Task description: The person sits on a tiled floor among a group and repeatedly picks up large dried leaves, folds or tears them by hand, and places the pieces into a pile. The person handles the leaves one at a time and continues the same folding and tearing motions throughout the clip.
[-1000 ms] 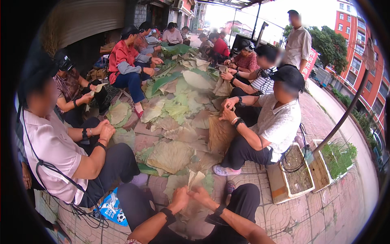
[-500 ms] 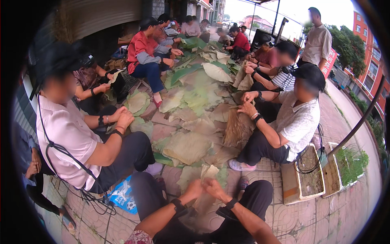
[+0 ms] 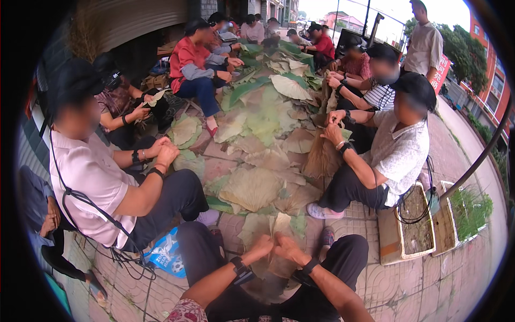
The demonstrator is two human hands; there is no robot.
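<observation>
Between my knees, my left hand (image 3: 260, 248) and my right hand (image 3: 290, 250) are close together, fingers closed on a dry, pale brown lotus leaf (image 3: 280, 222). Its upper edge sticks up past my knuckles, and its lower part hangs below my hands, partly hidden and blurred. Just beyond my feet, a wide, flat lotus leaf (image 3: 251, 189) lies spread on the paving, with more greenish and tan leaves around it. Black bands circle both my wrists.
Several people sit along both sides of a long leaf spread. A person on the right holds a bundle of leaves (image 3: 317, 161). White planter boxes (image 3: 416, 225) stand at right. A blue bag (image 3: 167, 254) and black cables (image 3: 129, 263) lie at left. Someone stands at the far right.
My hands stay together on the leaf, shifted slightly, and the view has tilted a little. The person on the right has raised their leaf bundle somewhat.
</observation>
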